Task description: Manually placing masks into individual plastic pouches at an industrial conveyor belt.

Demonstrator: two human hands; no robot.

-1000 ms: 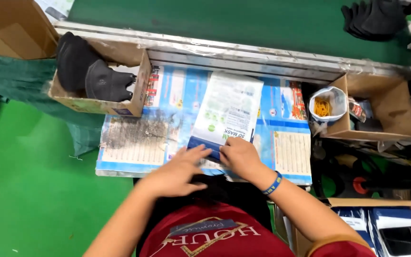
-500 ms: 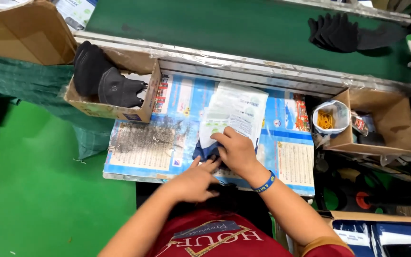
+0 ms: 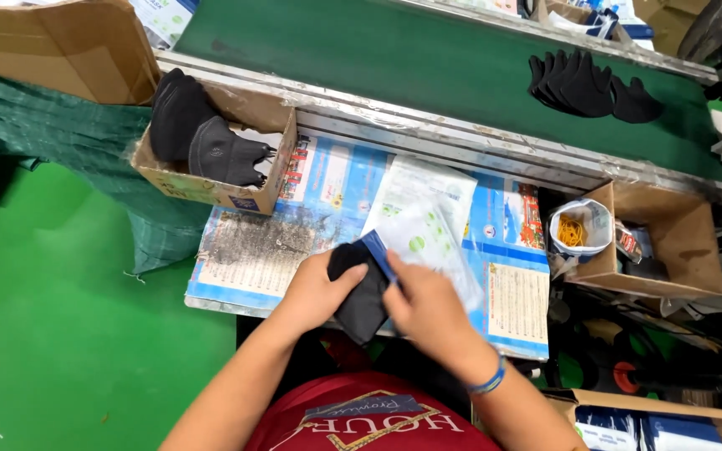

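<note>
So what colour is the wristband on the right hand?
Blue: the wristband shows plainly in the head view, behind the right hand.

1 head camera looks steeply down, close over the hands. It faces forward across the bench (image 3: 248, 271) to the belt (image 3: 394, 67).

Matt black cloth piece (image 3: 361, 292) pinched between left hand (image 3: 315, 288) and right hand (image 3: 428, 309). Glossy clear plastic bag (image 3: 428, 230) just above right hand. Under both hands, printed glossy paper sheet (image 3: 327, 179), scuffed. Left of hands, rough brown cardboard box (image 3: 211, 188).
</note>
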